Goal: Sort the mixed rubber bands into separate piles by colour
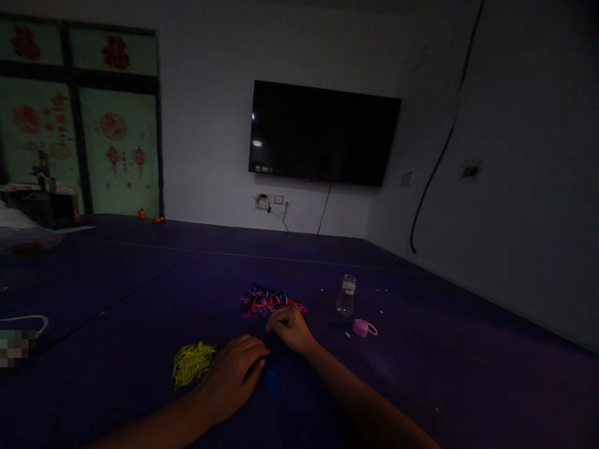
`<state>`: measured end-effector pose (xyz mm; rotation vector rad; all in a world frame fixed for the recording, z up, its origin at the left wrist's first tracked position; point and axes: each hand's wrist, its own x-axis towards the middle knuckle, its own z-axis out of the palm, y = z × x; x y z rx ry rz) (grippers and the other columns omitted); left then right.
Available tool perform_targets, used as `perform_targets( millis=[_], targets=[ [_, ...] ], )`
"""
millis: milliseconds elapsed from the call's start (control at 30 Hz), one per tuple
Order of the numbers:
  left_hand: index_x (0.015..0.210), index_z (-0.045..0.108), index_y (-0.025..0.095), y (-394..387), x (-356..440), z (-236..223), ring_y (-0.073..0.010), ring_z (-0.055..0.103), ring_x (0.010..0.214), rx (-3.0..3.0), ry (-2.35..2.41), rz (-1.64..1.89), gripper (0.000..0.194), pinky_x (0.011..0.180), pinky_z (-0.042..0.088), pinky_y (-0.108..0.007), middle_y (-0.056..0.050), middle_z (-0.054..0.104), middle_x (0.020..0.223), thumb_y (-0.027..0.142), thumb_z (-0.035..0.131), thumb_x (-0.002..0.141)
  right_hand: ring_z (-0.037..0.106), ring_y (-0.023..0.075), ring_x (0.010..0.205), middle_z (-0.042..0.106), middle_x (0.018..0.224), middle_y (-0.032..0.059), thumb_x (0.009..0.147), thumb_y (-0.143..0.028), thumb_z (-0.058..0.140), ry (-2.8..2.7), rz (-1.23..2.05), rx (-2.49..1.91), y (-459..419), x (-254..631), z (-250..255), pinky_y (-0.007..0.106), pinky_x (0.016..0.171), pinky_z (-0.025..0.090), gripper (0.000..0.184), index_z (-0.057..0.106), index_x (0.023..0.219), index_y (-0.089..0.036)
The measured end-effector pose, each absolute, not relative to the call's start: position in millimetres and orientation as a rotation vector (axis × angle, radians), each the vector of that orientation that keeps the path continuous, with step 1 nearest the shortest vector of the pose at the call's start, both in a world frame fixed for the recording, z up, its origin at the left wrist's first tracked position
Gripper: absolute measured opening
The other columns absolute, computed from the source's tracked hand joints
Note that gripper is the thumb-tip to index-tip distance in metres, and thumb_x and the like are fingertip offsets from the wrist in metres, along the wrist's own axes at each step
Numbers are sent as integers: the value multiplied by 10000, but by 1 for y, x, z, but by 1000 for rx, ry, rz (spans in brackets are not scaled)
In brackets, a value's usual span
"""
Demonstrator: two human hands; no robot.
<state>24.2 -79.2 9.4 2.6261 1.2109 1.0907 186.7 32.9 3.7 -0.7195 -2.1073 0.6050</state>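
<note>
A heap of thin, stringy multicoloured loops (264, 300), mostly red, pink, blue and black, lies on the dark purple surface. My right hand (294, 329) is at its near edge, fingers bent down and closed together; whatever is between them is hidden. My left hand (236, 373) rests lower and to the left, fingers curved, with a small gap between thumb and forefinger and nothing visible there. Left of it lies a pile of yellow loops (193, 363). Just right of the left thumb is a small, dim cluster of blue loops (272, 380).
A clear bottle (346, 298) stands uncapped to the right, beside a pink lid (361, 328) with a loop. Small white scraps dot the surface. A white curved handle (40, 319) shows at the left edge. A television (325, 134) hangs on the far wall.
</note>
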Motion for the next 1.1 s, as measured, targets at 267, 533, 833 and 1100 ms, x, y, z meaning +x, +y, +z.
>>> perform_targets(
  millis=[267, 533, 833, 1100],
  targets=[
    [832, 527, 190, -77, 23, 16, -190, 570, 798, 2429, 1390, 1245, 148, 711, 473, -319, -37, 566, 869, 86, 422, 823, 551, 125, 451, 597, 456, -10, 605, -181, 427, -2013, 1271, -709, 11, 174, 9, 215, 494, 428, 227, 608, 467, -183],
    [1038, 555, 205, -80, 25, 9, -202, 570, 963, 2622, 1205, 1088, 232, 847, 460, -345, -57, 617, 1023, 109, 439, 862, 558, 113, 427, 631, 522, 6, 683, -183, 394, -1855, 924, -934, 29, 179, 1, 189, 430, 385, 263, 619, 548, -172],
    [1084, 579, 201, -82, 25, 13, -202, 574, 956, 2710, 1081, 893, 266, 863, 452, -352, -51, 651, 1015, 110, 437, 878, 614, 203, 904, 689, 946, 79, 790, -122, 412, -1916, 7, -1324, 53, 210, 6, 279, 791, 429, 310, 688, 909, -196],
    [1079, 578, 202, -83, 26, 14, -206, 566, 959, 2729, 1059, 884, 265, 863, 444, -357, -55, 649, 1018, 112, 424, 883, 480, 264, 1144, 606, 1164, 117, 915, -296, 359, -2069, -88, -1306, 73, 204, -1, 413, 941, 338, 352, 561, 1189, -203]
  ],
)
